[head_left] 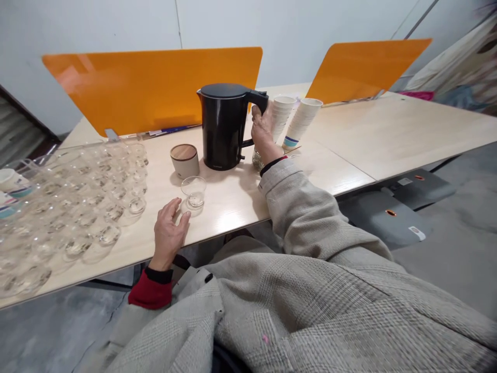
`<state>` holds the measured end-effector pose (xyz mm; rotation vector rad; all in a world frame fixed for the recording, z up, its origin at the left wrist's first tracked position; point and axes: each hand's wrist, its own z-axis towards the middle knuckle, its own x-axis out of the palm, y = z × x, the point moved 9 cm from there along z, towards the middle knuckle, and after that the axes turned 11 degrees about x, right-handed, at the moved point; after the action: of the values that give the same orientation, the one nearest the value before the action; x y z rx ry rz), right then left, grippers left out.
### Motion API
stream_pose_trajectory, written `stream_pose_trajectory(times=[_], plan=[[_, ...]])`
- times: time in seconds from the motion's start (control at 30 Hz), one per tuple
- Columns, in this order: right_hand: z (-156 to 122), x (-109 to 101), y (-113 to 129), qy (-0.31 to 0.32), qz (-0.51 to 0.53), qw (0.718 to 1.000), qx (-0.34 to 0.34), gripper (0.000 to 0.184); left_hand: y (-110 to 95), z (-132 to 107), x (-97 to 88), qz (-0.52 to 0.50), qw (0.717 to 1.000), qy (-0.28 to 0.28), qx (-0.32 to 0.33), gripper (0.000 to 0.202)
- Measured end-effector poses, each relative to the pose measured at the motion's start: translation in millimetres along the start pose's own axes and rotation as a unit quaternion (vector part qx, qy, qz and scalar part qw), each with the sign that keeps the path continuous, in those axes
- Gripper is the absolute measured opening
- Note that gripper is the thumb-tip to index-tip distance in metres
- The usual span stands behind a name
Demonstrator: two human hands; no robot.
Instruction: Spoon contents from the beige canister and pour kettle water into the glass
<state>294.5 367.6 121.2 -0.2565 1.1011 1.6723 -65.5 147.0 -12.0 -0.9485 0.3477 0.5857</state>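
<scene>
My right hand [264, 129] is wrapped round the handle of a black electric kettle [222, 132]. The kettle is upright with its lid down; whether its base touches the table I cannot tell. My left hand [170, 228] rests near the table's front edge, thumb and fingers apart and holding nothing. Just beyond its fingertips stands a small clear cup [194, 192], its bottom catching the light. Behind that cup is a pale canister [185, 161] with a wooden lid. Partly hidden behind my right wrist is a ribbed glass object [257, 160].
Many clear cups [87, 207] stand close together across the table's left side, with white paper cups [11, 181] at the far left. Two stacks of paper cups [305, 119] stand right of the kettle. Orange divider panels [155, 88] line the back; grey stools [382, 215] are below right.
</scene>
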Motion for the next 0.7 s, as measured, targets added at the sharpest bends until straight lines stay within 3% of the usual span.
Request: stream_pose_trajectory(times=[0.1,0.23,0.33,0.43,0.53,0.6,0.7], plan=[[3.2,-2.7,-5.8,0.010,-0.007,0.995,0.103,0.055,-0.8,1.0,-0.1,0.012,1.000,0.003,0.009,0.048],[4.0,-5.0,6.2,0.040,0.003,0.994,0.105,0.057,-0.5,2.4,-1.8,0.014,1.000,0.004,0.007,0.049],[-13.8,-17.2,13.9,0.033,-0.058,0.988,0.140,0.064,-1.3,2.0,-2.9,0.007,1.000,0.005,0.003,0.050],[-60.5,-42.4,30.4,-0.021,-0.117,0.979,0.165,0.067,-0.8,0.2,-4.9,-0.007,1.000,-0.004,-0.002,0.052],[-121.7,-53.6,55.7,-0.034,-0.097,0.991,0.091,0.068,-0.9,-0.8,-8.7,-0.008,1.000,-0.025,0.007,0.052],[-158.4,-44.4,60.9,0.017,-0.067,0.997,0.040,0.067,-1.5,0.3,-9.2,0.004,0.999,-0.028,0.022,0.052],[-199.8,-11.7,49.1,0.154,-0.059,0.986,-0.001,0.064,-2.1,5.0,-5.6,0.050,0.997,-0.013,0.049,0.054]])
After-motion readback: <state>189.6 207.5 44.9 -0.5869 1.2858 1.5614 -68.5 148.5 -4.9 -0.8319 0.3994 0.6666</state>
